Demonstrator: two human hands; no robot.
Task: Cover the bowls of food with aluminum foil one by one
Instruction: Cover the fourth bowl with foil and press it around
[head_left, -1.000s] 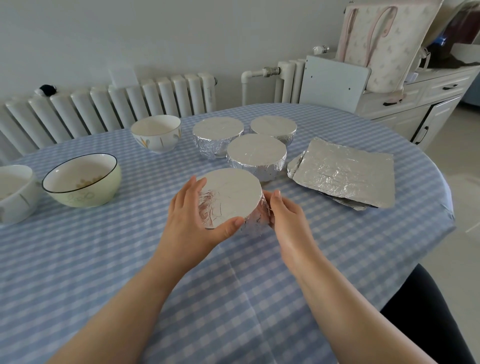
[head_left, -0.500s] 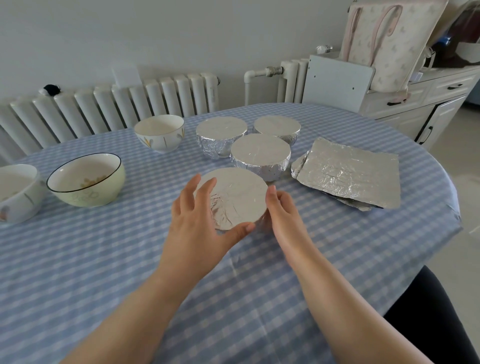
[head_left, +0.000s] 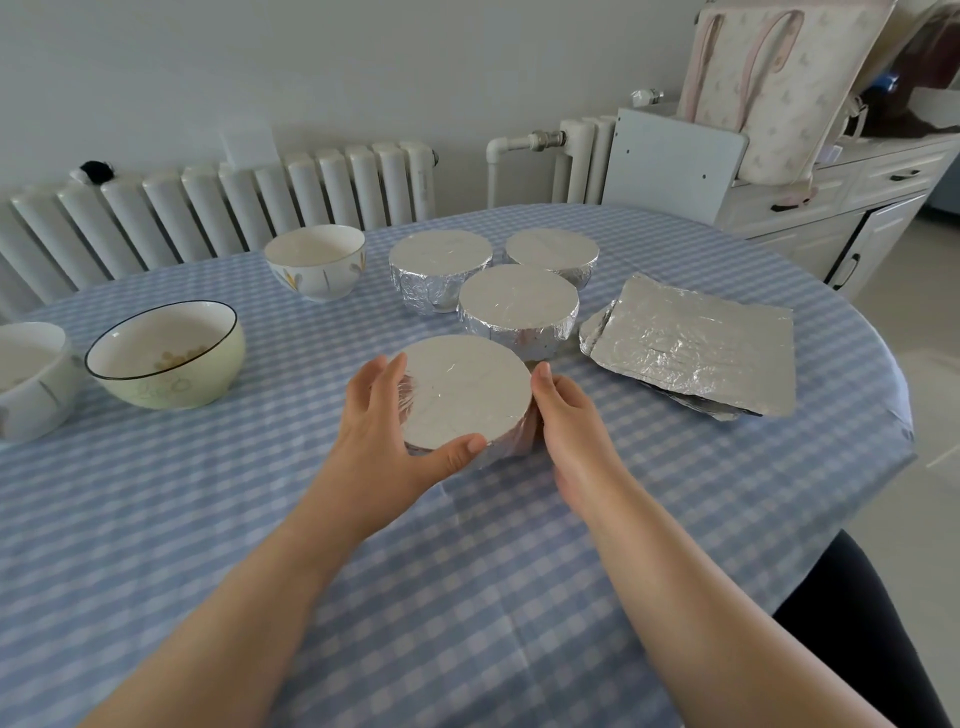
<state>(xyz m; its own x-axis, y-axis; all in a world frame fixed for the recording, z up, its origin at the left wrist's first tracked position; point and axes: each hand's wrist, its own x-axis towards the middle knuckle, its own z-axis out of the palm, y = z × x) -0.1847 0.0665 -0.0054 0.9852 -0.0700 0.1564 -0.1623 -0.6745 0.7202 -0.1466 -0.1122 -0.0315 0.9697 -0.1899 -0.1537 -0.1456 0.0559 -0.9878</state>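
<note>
On the checked tabletop (head_left: 156, 519) the nearest foil-covered bowl (head_left: 467, 395) sits upright, flat top facing up, near the middle. The left hand (head_left: 384, 441) cups its left side, thumb and fingers curled around the rim. The right hand (head_left: 571, 421) presses its right side, fingertips hidden behind the foil.

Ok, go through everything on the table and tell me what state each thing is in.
Nearest bowl: foil-wrapped, held between left hand and right hand.
Three bowls behind: wrapped in foil.
Green bowl: uncovered.
White flowered bowl: uncovered.
White bowl at left edge: uncovered.
Foil sheets: stacked, unused.
</note>
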